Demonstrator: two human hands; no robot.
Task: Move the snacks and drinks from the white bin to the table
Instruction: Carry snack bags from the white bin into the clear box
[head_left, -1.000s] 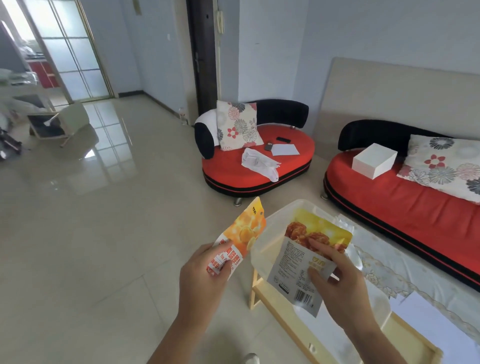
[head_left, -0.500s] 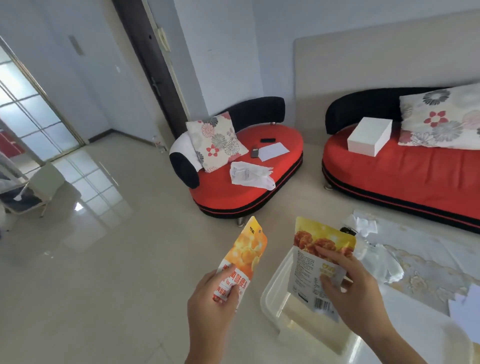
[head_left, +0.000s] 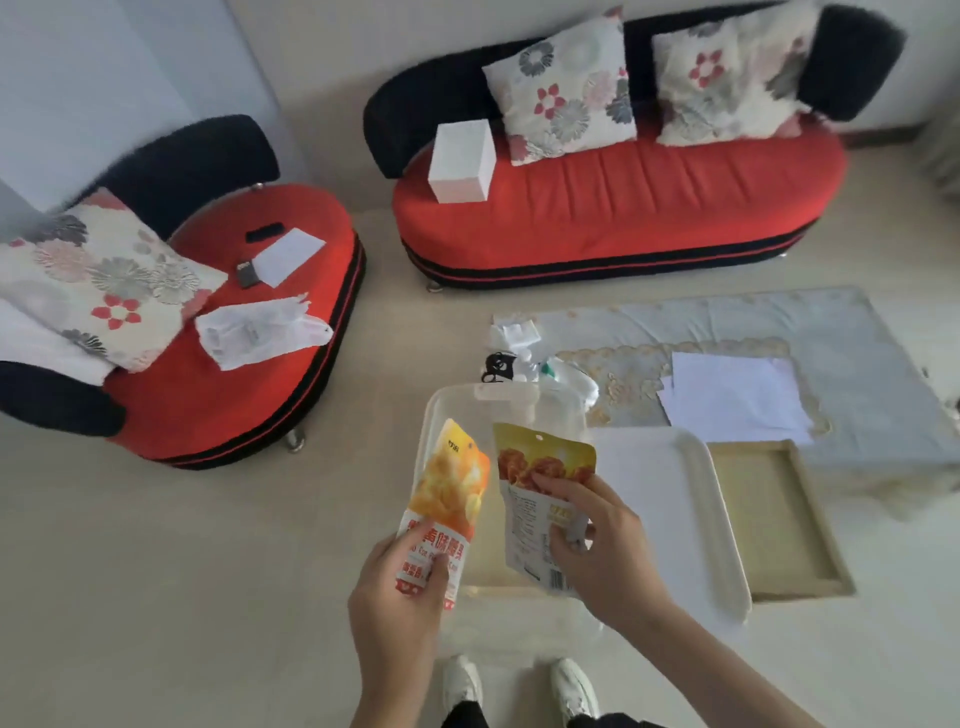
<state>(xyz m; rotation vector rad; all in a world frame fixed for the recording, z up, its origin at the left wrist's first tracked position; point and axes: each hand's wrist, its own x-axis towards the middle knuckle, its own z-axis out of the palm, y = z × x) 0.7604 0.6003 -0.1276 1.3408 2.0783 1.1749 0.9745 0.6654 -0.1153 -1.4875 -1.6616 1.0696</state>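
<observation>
My left hand (head_left: 400, 597) grips the lower end of an orange snack pouch (head_left: 451, 488) with red print. My right hand (head_left: 597, 545) pinches a yellow snack pouch (head_left: 540, 467) showing brown pieces, its white label side partly facing me. Both pouches hang above the translucent white bin (head_left: 457, 410), which stands at the near left end of the low table (head_left: 857, 353). A white lid or tray (head_left: 670, 509) lies to the right of the bin. What else lies inside the bin is hidden by the pouches.
White paper sheets (head_left: 732, 400) and small clutter (head_left: 511, 353) lie on the table's lace cloth. A wooden tray (head_left: 769, 519) sits right of the white lid. A red sofa (head_left: 618, 218) stands behind, a red chair (head_left: 234, 332) to the left. My shoes (head_left: 519, 686) show below.
My view has swung right and down, so the table and both sofas now show from above. Both hands still hold their pouches and have come closer together over the bin.
</observation>
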